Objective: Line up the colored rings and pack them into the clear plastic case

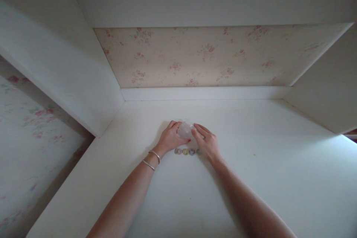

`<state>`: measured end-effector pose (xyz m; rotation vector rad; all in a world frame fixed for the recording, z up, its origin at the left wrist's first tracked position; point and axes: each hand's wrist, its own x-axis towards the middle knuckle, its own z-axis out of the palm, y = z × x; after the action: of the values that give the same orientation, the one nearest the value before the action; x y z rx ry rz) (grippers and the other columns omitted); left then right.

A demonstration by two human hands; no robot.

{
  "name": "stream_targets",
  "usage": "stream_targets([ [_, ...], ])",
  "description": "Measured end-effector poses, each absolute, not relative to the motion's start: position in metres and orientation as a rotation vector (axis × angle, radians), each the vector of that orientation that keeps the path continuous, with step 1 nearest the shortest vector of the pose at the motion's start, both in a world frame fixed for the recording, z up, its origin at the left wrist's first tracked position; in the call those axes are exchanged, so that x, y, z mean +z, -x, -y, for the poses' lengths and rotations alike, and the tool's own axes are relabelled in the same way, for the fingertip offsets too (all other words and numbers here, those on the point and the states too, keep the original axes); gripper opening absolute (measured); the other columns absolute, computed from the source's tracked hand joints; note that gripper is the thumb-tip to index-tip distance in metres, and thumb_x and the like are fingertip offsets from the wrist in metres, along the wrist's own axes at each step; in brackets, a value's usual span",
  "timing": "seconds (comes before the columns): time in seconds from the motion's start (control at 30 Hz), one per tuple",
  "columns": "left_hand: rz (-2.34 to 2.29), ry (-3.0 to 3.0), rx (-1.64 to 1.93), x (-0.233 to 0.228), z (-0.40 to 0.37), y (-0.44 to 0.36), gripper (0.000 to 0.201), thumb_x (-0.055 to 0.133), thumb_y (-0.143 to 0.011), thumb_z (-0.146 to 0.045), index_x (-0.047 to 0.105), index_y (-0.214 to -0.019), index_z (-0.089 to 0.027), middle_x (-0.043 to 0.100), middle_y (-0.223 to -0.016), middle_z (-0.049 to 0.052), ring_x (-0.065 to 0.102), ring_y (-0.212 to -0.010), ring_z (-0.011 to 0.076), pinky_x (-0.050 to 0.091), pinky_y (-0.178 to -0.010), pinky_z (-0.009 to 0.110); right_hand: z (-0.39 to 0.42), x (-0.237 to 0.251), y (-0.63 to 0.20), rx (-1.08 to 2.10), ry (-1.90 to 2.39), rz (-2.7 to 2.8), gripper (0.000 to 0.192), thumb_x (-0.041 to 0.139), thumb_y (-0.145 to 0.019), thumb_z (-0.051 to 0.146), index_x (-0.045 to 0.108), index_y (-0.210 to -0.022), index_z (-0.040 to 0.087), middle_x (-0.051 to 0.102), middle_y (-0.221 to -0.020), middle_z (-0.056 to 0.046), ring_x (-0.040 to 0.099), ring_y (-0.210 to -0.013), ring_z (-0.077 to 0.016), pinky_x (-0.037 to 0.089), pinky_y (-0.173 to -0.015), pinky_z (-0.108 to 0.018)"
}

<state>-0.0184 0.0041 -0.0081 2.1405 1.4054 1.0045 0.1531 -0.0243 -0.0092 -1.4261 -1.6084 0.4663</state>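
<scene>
Between both hands is a whitish, see-through piece (185,130) that looks like a small plastic bag. My left hand (171,137), with two silver bangles (154,157) at its wrist, grips the left side between thumb and fingers. On the opposite side, my right hand (206,142) has its fingers closed on the edge. Just below the bag lies a short row of small round coin-like discs, including a silvery one (178,151), a yellow one (185,151) and a darker one (192,151). Part of the row's right end is hidden by my right hand.
Everything rests on a white tabletop (167,197). A white upright panel (64,52) rises on the left, another panel (329,81) on the right. At the back runs a low white ledge (206,93) under flowered wallpaper (195,57). A white board (212,7) overhangs above.
</scene>
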Motion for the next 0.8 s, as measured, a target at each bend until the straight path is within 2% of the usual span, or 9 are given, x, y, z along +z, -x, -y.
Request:
stream_targets([
  [0.13,-1.409,-2.116,1.000,-0.008,-0.005,0.020,0.067,0.077,-0.058,-0.042,0.051,-0.115,-0.019,0.050,-0.100,0.003,0.050,-0.078,0.0145,0.046,-0.073,0.028,0.020,-0.011,-0.165,0.546,1.450,1.449,0.044,0.047,-0.083,0.052,0.064,-0.112,0.024,0.063,-0.116,-0.006,0.060,-0.103,-0.0204,0.045,-0.092,-0.034],
  [0.23,-1.400,-2.080,0.982,-0.009,-0.007,0.022,0.069,0.075,-0.060,-0.043,0.049,-0.120,-0.020,0.048,-0.104,0.003,0.048,-0.076,0.0129,0.047,-0.073,0.027,0.011,-0.019,-0.178,0.607,1.519,1.235,0.048,0.038,-0.086,0.055,0.061,-0.112,0.021,0.068,-0.100,-0.007,0.066,-0.080,-0.0192,0.051,-0.073,-0.033],
  [0.33,-1.383,-2.047,0.969,-0.012,-0.010,0.025,0.073,0.075,-0.061,-0.044,0.046,-0.124,-0.020,0.045,-0.108,0.005,0.048,-0.078,0.0132,0.048,-0.075,0.028,0.001,-0.027,-0.197,0.556,1.582,1.058,0.052,0.032,-0.087,0.055,0.059,-0.108,0.017,0.068,-0.094,-0.010,0.064,-0.065,-0.0171,0.050,-0.062,-0.031],
  [0.53,-1.303,-2.041,0.971,-0.014,-0.011,0.028,0.075,0.075,-0.061,-0.041,0.045,-0.126,-0.018,0.042,-0.120,0.007,0.051,-0.083,0.0139,0.048,-0.082,0.030,-0.007,-0.027,-0.232,0.191,1.875,1.168,0.050,0.036,-0.083,0.049,0.069,-0.092,0.013,0.067,-0.093,-0.015,0.060,-0.084,-0.0249,0.044,-0.075,-0.035],
  [0.67,-1.300,-2.043,0.959,-0.015,-0.012,0.029,0.077,0.073,-0.064,-0.041,0.041,-0.130,-0.018,0.047,-0.118,0.008,0.053,-0.081,0.0141,0.048,-0.082,0.031,-0.007,-0.026,-0.239,0.139,1.966,1.232,0.047,0.035,-0.083,0.045,0.072,-0.092,0.016,0.067,-0.093,-0.014,0.060,-0.082,-0.0267,0.043,-0.071,-0.036],
  [0.8,-1.302,-1.992,0.930,-0.016,-0.013,0.030,0.076,0.071,-0.066,-0.042,0.039,-0.132,-0.018,0.051,-0.120,0.008,0.053,-0.079,0.0144,0.049,-0.075,0.030,-0.006,-0.028,-0.241,0.087,2.068,1.292,0.046,0.035,-0.082,0.044,0.072,-0.093,0.018,0.067,-0.093,-0.015,0.061,-0.079,-0.0267,0.043,-0.067,-0.036],
])
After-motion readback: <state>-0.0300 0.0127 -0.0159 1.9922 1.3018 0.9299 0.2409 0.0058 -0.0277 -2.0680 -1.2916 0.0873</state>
